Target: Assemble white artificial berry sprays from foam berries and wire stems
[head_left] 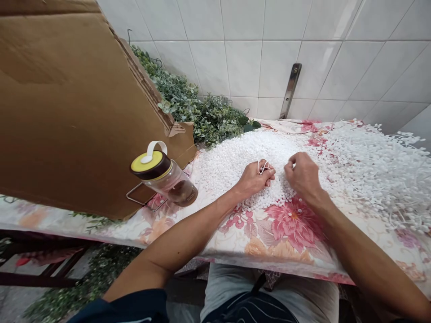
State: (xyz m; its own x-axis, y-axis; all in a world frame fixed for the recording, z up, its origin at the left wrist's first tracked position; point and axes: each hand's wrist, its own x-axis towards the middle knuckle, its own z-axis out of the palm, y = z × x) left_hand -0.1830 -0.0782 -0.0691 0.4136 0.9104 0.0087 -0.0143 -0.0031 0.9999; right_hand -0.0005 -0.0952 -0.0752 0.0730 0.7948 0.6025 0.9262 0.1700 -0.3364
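Both hands rest on a heap of small white beads (235, 157) on a floral cloth (289, 224). My left hand (256, 177) is closed around thin white plastic stems whose loops show above its knuckles. My right hand (303, 175) is curled just to the right, fingertips pinched together near the left hand; what it pinches is too small to make out. The hands are a few centimetres apart.
A pile of white beaded sprigs (377, 175) covers the right of the table. A jar with a yellow lid (164, 177) lies tilted at the left, beside a large cardboard sheet (67, 112). Green artificial foliage (198, 112) lies along the tiled wall.
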